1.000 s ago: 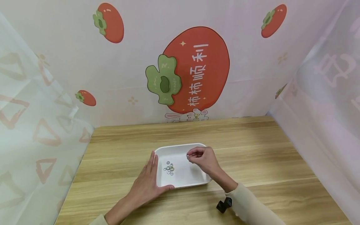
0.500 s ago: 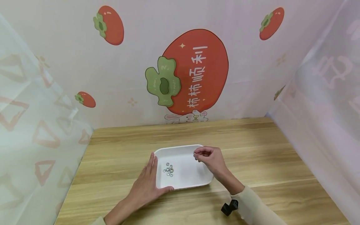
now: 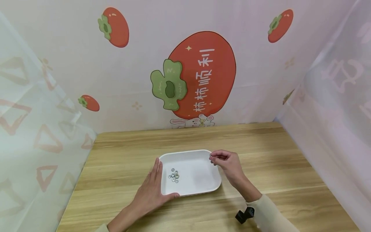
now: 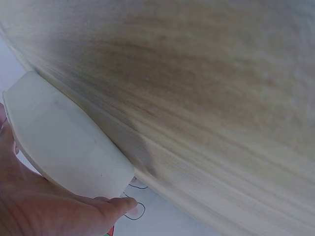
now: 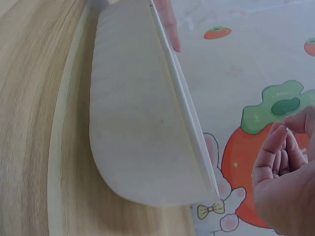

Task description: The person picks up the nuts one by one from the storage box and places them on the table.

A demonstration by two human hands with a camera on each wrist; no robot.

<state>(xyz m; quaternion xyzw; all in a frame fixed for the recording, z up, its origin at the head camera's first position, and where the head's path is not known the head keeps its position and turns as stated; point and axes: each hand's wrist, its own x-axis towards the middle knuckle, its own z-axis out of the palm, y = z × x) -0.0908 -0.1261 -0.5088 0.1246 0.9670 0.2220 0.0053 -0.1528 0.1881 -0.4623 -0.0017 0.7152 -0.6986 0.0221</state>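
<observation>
1. My left hand lies flat on the tabletop against the left side of the white tray. Its fingers are straight along the tray's left wall and the thumb runs along the near rim.
2. In the left wrist view, my left hand presses against the outside wall of the tray, with the thumb tip at the tray's corner.
3. My right hand hovers over the far right corner of the tray, fingers curled inward, thumb and forefinger pressed together.
4. A small metal nut sits pinched between those fingertips, right above the tray's far right rim.
5. In the right wrist view, my right hand shows its fingers bunched together beside the tray; the nut itself is too small to make out there.
6. A little heap of nuts lies inside the tray on its left half, just beside my left hand's fingers and well apart from my right hand.
7. The tray stands on the tabletop between my two hands, closer to the near edge than to the back wall.
8. A black wrist camera shows under my right sleeve.
9. A backdrop with a large red persimmon rises behind the tabletop.
</observation>
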